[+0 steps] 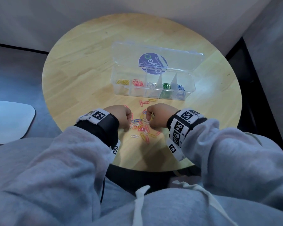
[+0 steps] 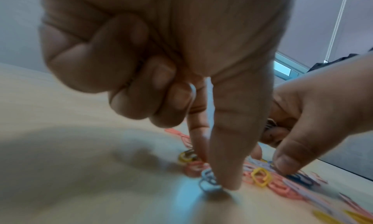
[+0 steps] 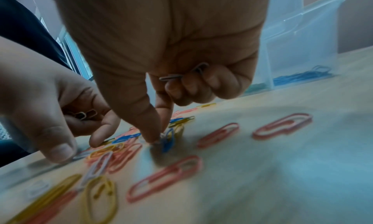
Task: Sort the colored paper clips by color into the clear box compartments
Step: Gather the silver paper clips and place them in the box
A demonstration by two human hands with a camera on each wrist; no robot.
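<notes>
A loose pile of colored paper clips [image 1: 143, 128] lies on the round wooden table [image 1: 88, 70] in front of the clear box [image 1: 153, 94]. Its compartments hold yellow, pink, white, green and blue clips, left to right. My left hand [image 1: 127, 128] sits on the pile's left side. Its thumb and forefinger pinch down on a pale clip [image 2: 209, 183], and its curled fingers hold white clips [image 3: 85, 114]. My right hand [image 1: 149, 123] is on the pile's right side. It pinches at a white clip beside a blue one [image 3: 167, 141] and keeps a white clip [image 3: 181, 75] in its curled fingers.
The box lid [image 1: 155, 51] stands open behind the compartments, with a purple sticker on it. A few pink and yellow clips [image 1: 145, 101] lie between the pile and the box. A white flat object [image 1: 8, 119] rests off the table at the left. The table's near edge is close to my lap.
</notes>
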